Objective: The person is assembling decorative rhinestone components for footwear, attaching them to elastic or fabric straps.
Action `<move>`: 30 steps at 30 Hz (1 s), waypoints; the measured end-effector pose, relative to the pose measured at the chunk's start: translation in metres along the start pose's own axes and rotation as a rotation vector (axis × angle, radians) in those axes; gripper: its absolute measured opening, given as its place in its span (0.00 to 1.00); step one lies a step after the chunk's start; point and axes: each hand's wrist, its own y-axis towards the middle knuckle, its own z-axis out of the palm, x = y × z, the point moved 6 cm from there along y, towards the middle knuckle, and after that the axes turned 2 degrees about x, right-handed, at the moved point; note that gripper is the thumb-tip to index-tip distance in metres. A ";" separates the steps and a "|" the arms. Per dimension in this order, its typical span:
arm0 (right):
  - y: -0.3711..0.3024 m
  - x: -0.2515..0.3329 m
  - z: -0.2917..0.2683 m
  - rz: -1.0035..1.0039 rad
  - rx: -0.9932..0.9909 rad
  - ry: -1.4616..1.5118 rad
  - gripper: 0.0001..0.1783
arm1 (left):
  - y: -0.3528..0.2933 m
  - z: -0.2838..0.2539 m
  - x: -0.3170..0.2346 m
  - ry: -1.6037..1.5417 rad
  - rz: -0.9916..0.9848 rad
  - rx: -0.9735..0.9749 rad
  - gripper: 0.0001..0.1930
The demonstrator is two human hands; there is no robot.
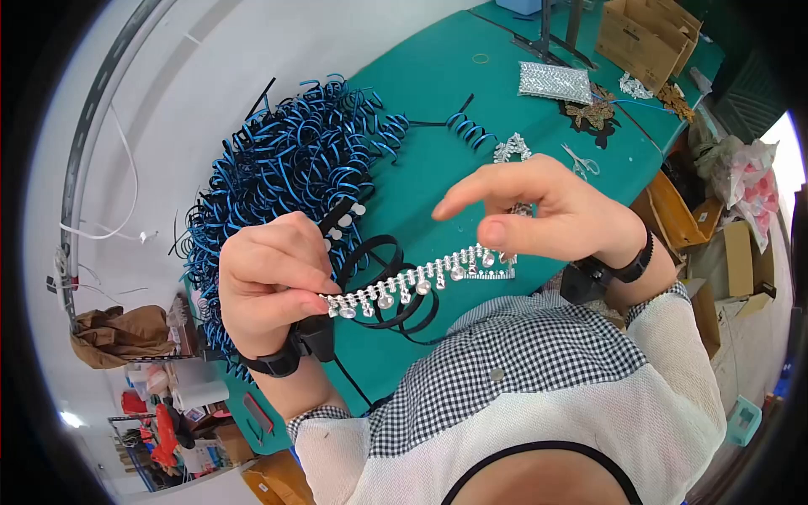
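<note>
A rhinestone trim (423,288) with silver drop beads stretches between my hands above the green table. My left hand (273,273) is closed, pinching the trim's left end together with a black strip between thumb and fingertips. At the trim's other end, my right hand (547,210) has its thumb and forefinger spread apart. The trim passes behind that thumb and comes out beyond the hand as a loose loop (512,149). My other right fingers are curled and mostly hidden. Black ribbon (370,252) lies in loops under the trim, and white round pieces on a black strip (343,220) show beside my left hand.
A large heap of blue-and-black coiled strips (286,160) covers the table's left side. At the far right are scissors (579,160), a silvery packet (555,82), brown appliqués (591,113) and a cardboard box (644,42). A clear ruler (490,273) lies near my body.
</note>
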 end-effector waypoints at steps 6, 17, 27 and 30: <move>0.010 -0.024 0.026 0.172 0.312 0.183 0.11 | 0.002 0.001 -0.001 0.006 -0.015 -0.016 0.10; 0.010 -0.008 0.029 0.117 0.186 0.161 0.09 | -0.005 0.001 0.005 0.035 -0.072 0.042 0.09; -0.005 0.039 0.015 -0.351 -0.033 -0.332 0.07 | 0.000 0.009 0.010 0.024 -0.009 0.056 0.08; -0.004 0.031 0.011 -0.290 -0.022 -0.287 0.07 | 0.001 0.012 0.009 0.001 0.032 0.070 0.08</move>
